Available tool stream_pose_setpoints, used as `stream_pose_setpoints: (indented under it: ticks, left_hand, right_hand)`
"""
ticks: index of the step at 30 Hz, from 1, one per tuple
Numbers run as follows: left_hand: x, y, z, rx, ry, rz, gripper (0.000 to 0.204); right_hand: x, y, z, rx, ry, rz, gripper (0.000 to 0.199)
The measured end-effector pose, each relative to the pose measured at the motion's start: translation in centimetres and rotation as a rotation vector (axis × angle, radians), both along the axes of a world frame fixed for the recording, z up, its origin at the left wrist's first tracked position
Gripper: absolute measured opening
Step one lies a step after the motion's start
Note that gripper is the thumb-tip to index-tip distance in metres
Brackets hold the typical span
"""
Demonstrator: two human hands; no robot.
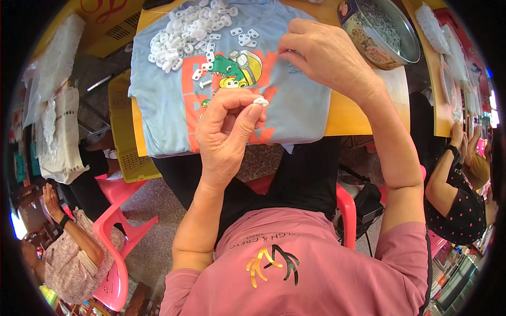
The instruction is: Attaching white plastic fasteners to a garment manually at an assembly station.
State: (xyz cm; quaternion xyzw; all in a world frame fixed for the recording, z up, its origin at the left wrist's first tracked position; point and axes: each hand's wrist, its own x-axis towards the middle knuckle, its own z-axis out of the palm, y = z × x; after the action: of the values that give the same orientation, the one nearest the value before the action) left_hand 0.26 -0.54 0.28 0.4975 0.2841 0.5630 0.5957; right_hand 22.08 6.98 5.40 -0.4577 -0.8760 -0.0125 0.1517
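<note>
The left hand (224, 131) grasps a small white piece (260, 101) between thumb and forefinger, raised above the near part of the shirt (158, 108), with the other fingers curled in. The right hand (324, 55) is lowered over the shirt's right half, fingers bent and drawn together, beside a few tiny grey bits (293, 69); whether it pinches one, I cannot tell.

Handling parts this small, I would judge, calls for a light pinch near the edge of the piece, so that its face stays in sight and the thumb does not cover it. Lifting the grey bits one at a time, with the wrist resting on the cloth, should steady the fingertips; squeezing hard could make a part spring away.

Left of the hands, loose white parts (205, 67) lie on the shirt's print, and a slim white pin (205, 84) lies just below them. Farther off are a small cluster (245, 37) and, to its left, a big white pile (195, 29). The shirt lies spread on the yellow worktop (363, 118); its soft folds could hide a dropped bit, so keeping it smooth would help. At the far right stands a round tin (371, 50), open, with grey bits inside.
</note>
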Motion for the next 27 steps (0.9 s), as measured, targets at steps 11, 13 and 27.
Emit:
stream_pose_setpoints:
  ticks: [11, 13, 27]
  left_hand:
    - [-0.1, -0.1, 0.1, -0.013, -0.001, 0.000, 0.009]
    - [-0.1, -0.1, 0.2, -0.020, -0.003, 0.011, 0.009]
    - [-0.2, 0.1, 0.5, -0.149, -0.038, 0.042, 0.013]
  right_hand:
    - [-1.5, 1.0, 1.5, -0.309, 0.297, -0.099, 0.013]
    - [-1.6, 1.0, 3.2, -0.600, 0.517, -0.226, 0.020]
    - [-3.9, -5.7, -0.8, -1.169, 1.718, 0.005, 0.028]
